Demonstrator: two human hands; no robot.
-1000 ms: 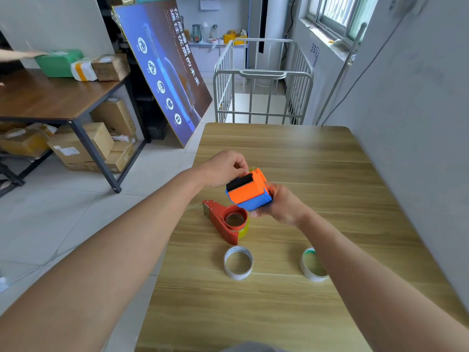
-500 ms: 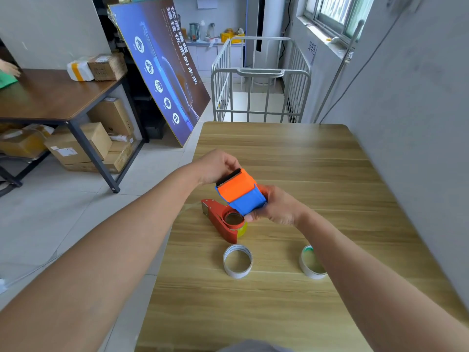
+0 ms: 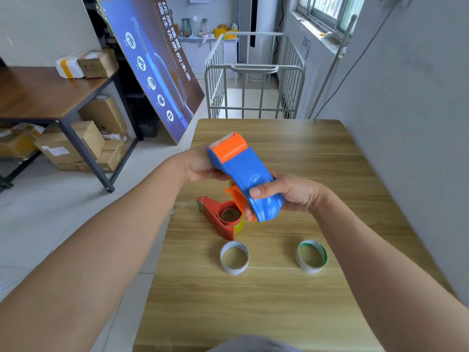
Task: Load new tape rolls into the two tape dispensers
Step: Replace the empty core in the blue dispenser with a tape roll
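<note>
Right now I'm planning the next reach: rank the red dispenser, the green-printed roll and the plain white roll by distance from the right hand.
1. Red dispenser: lying just left of and below the right hand.
2. Green-printed roll: on the table toward the person.
3. Plain white roll: nearer the person, further left.

grey wall [image 3: 406, 123] | window [image 3: 327, 11] | tiled floor [image 3: 50, 212] | wooden table [image 3: 291, 148]

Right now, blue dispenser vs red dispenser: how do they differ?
The blue dispenser is held off the table in both hands, left hand and right hand; the red dispenser lies on the wooden table, untouched. The blue one has orange trim; the red one is one colour. Both point their cutter ends away from the person.
</note>
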